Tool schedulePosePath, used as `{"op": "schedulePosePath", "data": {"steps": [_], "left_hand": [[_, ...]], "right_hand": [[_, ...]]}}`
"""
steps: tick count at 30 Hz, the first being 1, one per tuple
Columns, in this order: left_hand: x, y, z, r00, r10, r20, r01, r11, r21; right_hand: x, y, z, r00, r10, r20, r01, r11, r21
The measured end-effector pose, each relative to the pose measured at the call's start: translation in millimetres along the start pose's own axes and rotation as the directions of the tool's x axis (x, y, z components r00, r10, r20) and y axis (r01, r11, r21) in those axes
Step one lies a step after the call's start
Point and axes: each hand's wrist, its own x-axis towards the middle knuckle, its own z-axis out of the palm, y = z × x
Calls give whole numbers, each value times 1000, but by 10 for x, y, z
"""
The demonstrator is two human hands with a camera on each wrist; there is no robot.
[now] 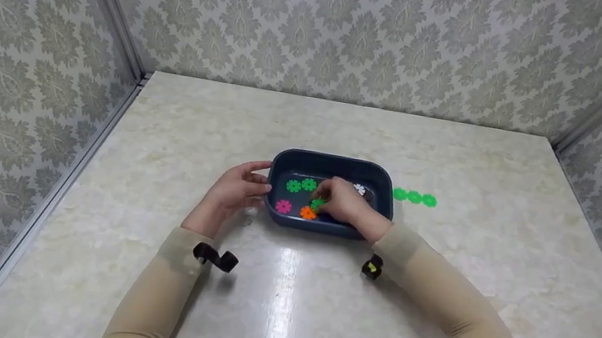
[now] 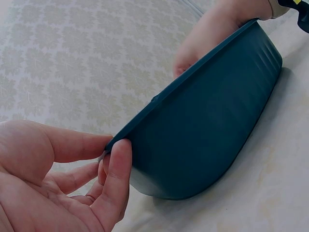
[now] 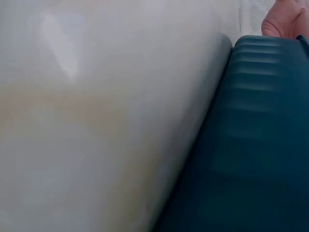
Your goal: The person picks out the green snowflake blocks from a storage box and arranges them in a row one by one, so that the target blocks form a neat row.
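A dark blue rectangular basin [image 1: 322, 227] stands on the table with flower-shaped plastic discs inside. My left hand [image 1: 240, 187] touches the basin's left side, its fingertips against the rim and outer wall; in the left wrist view, the fingers [image 2: 118, 166] look fairly straight. Reaching down into the basin, my right hand [image 1: 344, 200] pinches a green disc [image 1: 318, 204] in its fingertips. Close by lie an orange disc [image 1: 307, 213], a pink disc [image 1: 283, 206], two green discs [image 1: 293, 186] and a white disc [image 1: 359, 189]. The right wrist view shows only the basin's outer wall [image 3: 251, 145].
Three green discs [image 1: 415, 197] lie in a row on the table, right of the basin. Patterned wall panels [image 1: 330, 33] enclose the marbled table [image 1: 238, 117] at the back and sides. Both sleeves carry black wrist straps [image 1: 215, 256].
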Motion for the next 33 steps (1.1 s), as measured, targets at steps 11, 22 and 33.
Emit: {"op": "schedulePosePath", "data": {"steps": [11,22,33], "left_hand": [[8,-14,6,1000,1,-1,-1,1000,4],[6,-10,23,1000,-10,-19,10,1000,-4],[11,-7,6,1000,-13,-7,13,1000,0]], "right_hand": [[-112,38,-150,1000,-17,26,14,993,114],[-356,159,-433,999,34,-4,-29,911,411],[-493,303,-634,996,87,-35,-57,856,513]]}}
